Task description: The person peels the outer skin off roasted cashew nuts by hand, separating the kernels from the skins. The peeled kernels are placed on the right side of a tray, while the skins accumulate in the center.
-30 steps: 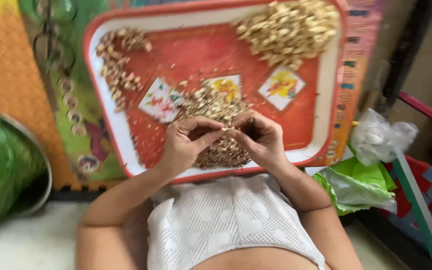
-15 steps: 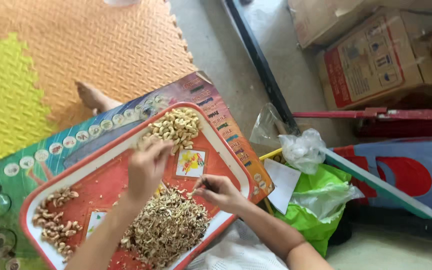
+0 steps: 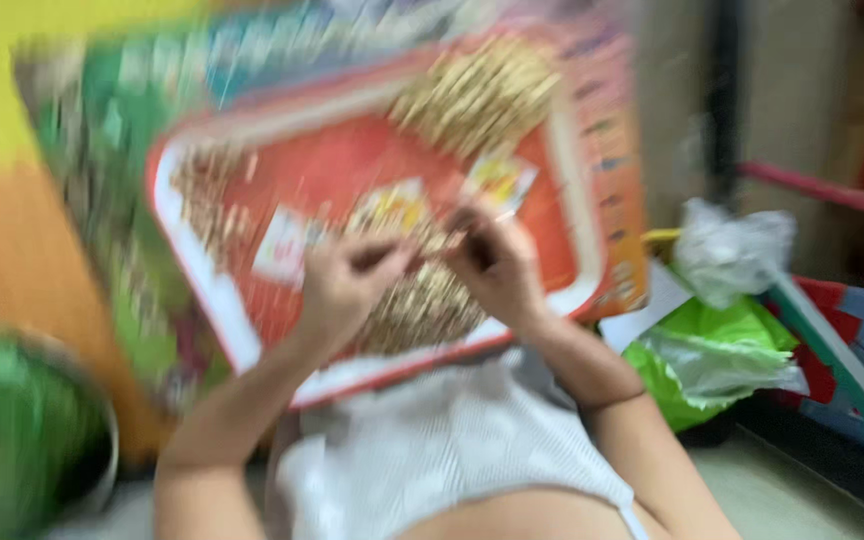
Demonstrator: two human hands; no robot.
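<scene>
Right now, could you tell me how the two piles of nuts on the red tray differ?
The far pile sits in the tray's far corner, untouched by either hand. The near pile lies by the tray's near edge, right under the left hand and right hand. The far pile looks paler and yellower; the near pile looks browner. The blur hides finer detail. Both rest on the same tray.

My red tray (image 3: pixel 242 330) with its white rim sits on a colourful mat (image 3: pixel 82 190) over the yellow and orange foam floor (image 3: pixel 2 200). Beside it on the floor lie green plastic bags (image 3: pixel 697 350).
</scene>
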